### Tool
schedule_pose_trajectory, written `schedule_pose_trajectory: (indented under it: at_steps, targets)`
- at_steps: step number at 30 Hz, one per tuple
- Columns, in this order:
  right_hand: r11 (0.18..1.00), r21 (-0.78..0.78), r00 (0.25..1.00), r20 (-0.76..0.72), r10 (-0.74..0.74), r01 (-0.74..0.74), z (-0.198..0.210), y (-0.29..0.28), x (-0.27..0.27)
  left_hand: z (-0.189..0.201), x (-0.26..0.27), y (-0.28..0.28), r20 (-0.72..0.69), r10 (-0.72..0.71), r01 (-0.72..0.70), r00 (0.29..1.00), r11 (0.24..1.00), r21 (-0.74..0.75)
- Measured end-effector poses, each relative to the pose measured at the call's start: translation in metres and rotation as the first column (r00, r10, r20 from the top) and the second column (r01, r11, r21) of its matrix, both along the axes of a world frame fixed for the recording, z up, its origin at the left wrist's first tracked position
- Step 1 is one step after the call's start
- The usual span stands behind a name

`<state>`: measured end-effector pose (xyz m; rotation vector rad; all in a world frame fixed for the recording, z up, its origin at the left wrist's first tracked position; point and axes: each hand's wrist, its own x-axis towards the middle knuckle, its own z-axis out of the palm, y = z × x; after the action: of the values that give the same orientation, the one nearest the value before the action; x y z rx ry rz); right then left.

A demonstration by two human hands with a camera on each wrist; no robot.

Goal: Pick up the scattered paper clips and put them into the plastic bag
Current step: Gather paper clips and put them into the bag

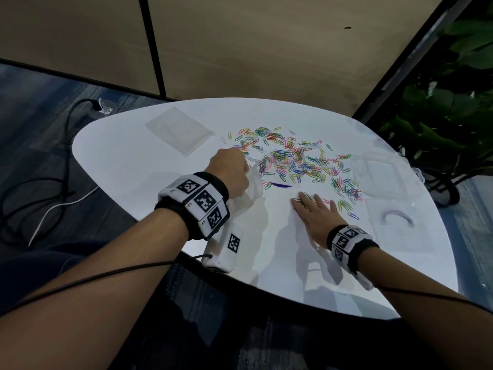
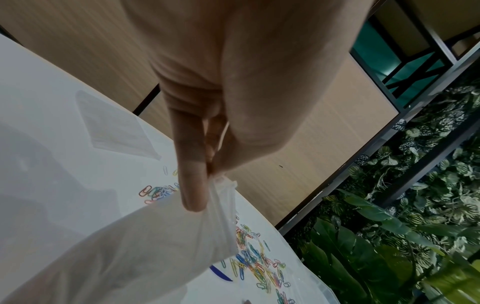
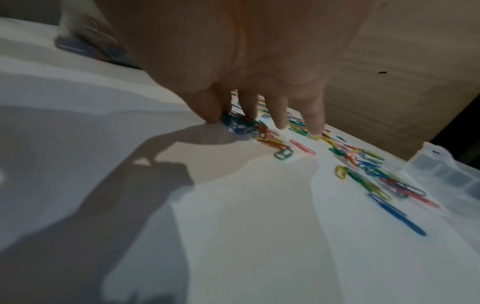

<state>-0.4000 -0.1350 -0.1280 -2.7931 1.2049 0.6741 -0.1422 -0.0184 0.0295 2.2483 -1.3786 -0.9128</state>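
Coloured paper clips lie scattered across the middle and right of the white table. My left hand pinches the rim of a translucent plastic bag, which hangs down to the tabletop beside the clips. The left wrist view shows the left hand gripping the bag at its top corner, with clips beyond it. My right hand lies flat with straight, spread fingers on the near edge of the clips. In the right wrist view, the right hand touches a clump of clips.
A flat stack of clear bags lies at the table's far left. A clear plastic box and its lid sit at the right edge. A dark blue sliver lies between my hands. Plants stand beyond the table on the right.
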Motion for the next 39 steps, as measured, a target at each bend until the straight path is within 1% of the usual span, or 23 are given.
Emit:
schedule_pose_trajectory:
  at_steps: [2, 4, 8, 10, 11, 12, 13, 14, 15, 17, 19, 20, 22, 23, 24, 25, 26, 27, 29, 31, 33, 35, 39]
  targets:
    - [1.0, 0.011, 1.0, -0.026, 0.002, -0.002, -0.006, -0.004, -0.01, 0.001, -0.001, 0.0, -0.002, -0.001, 0.001, 1.0, 1.0, 0.007]
    - [1.0, 0.007, 1.0, -0.004, 0.003, -0.003, -0.01, -0.008, -0.015, 0.002, -0.004, 0.001, -0.005, -0.006, 0.006, 1.0, 1.0, 0.009]
    - [0.995, -0.093, 0.987, 0.154, 0.051, -0.037, -0.006, -0.006, -0.009, 0.001, -0.007, 0.0, -0.004, -0.015, 0.015, 1.0, 1.0, 0.009]
    - [0.994, -0.103, 0.98, 0.19, 0.056, -0.037, 0.0, -0.007, -0.004, 0.0, -0.008, 0.0, 0.005, -0.021, 0.021, 1.0, 1.0, 0.01]
    - [0.995, -0.102, 0.979, 0.204, 0.026, -0.005, 0.005, -0.009, -0.002, 0.0, -0.008, 0.0, 0.007, -0.024, 0.024, 1.0, 1.0, 0.013]
    - [0.994, -0.095, 0.972, 0.234, -0.034, 0.058, 0.009, -0.012, 0.0, -0.001, -0.009, 0.0, 0.007, -0.026, 0.026, 1.0, 1.0, 0.014]
    - [0.986, -0.069, 0.951, 0.282, -0.124, 0.149, 0.013, -0.015, 0.002, -0.001, -0.008, -0.001, 0.008, -0.027, 0.027, 1.0, 1.0, 0.013]
    - [0.967, -0.019, 0.91, 0.341, -0.234, 0.256, 0.018, -0.018, 0.003, -0.002, -0.008, -0.001, 0.008, -0.027, 0.027, 1.0, 1.0, 0.011]
    - [0.933, 0.048, 0.849, 0.4, -0.345, 0.357, 0.023, -0.022, 0.003, -0.003, -0.008, -0.002, 0.007, -0.025, 0.025, 1.0, 1.0, 0.01]
    - [0.824, 0.214, 0.689, 0.463, -0.558, 0.524, 0.033, -0.031, 0.0, -0.004, -0.007, -0.003, 0.002, -0.019, 0.019, 1.0, 1.0, 0.009]
    - [0.682, 0.396, 0.505, 0.466, -0.727, 0.615, 0.042, -0.04, -0.004, -0.005, -0.008, -0.003, -0.012, -0.017, 0.017, 1.0, 1.0, 0.015]
    - [0.609, 0.495, 0.406, 0.462, -0.789, 0.62, 0.048, -0.044, -0.004, -0.004, -0.008, -0.003, -0.016, -0.018, 0.018, 1.0, 1.0, 0.017]
    - [0.481, 0.7, 0.2, 0.448, -0.871, 0.528, 0.063, -0.045, 0.005, -0.004, -0.008, -0.004, -0.004, -0.031, 0.031, 1.0, 0.999, 0.018]
    - [0.428, 0.791, 0.094, 0.433, -0.896, 0.438, 0.071, -0.043, 0.012, -0.004, -0.009, -0.004, 0.008, -0.039, 0.039, 0.999, 0.999, 0.021]
    - [0.396, 0.858, 0.007, 0.417, -0.909, 0.327, 0.08, -0.039, 0.021, -0.005, -0.009, -0.006, 0.018, -0.041, 0.04, 0.999, 0.999, 0.027]
    - [0.38, 0.9, -0.055, 0.4, -0.915, 0.214, 0.091, -0.033, 0.031, -0.006, -0.009, -0.007, 0.022, -0.039, 0.038, 0.999, 0.999, 0.032]
    - [0.375, 0.919, -0.091, 0.386, -0.918, 0.122, 0.101, -0.027, 0.042, -0.006, -0.01, -0.008, 0.019, -0.034, 0.033, 0.999, 0.999, 0.033]
    - [0.371, 0.927, -0.105, 0.375, -0.921, 0.05, 0.112, -0.018, 0.054, -0.007, -0.01, -0.008, 0.011, -0.029, 0.029, 1.0, 0.999, 0.031]
    - [0.366, 0.929, -0.107, 0.36, -0.927, -0.046, 0.125, -0.002, 0.073, -0.008, -0.011, -0.008, -0.002, -0.02, 0.02, 1.0, 1.0, 0.019]
    - [0.339, 0.936, -0.081, 0.332, -0.94, -0.1, 0.13, 0.012, 0.089, -0.008, -0.013, -0.007, -0.001, -0.007, 0.007, 1.0, 1.0, -0.002]
    - [0.316, 0.944, -0.032, 0.314, -0.949, -0.091, 0.127, 0.028, 0.102, -0.007, -0.014, -0.006, -0.011, 0.017, -0.017, 1.0, 1.0, -0.022]
    - [0.355, 0.935, 0.013, 0.355, -0.935, -0.029, 0.122, 0.041, 0.112, -0.007, -0.014, -0.004, -0.027, 0.037, -0.038, 0.999, 0.998, -0.04]
    - [0.502, 0.863, 0.097, 0.495, -0.863, 0.059, 0.117, 0.05, 0.125, -0.008, -0.01, -0.003, -0.038, 0.057, -0.059, 0.998, 0.996, -0.066]
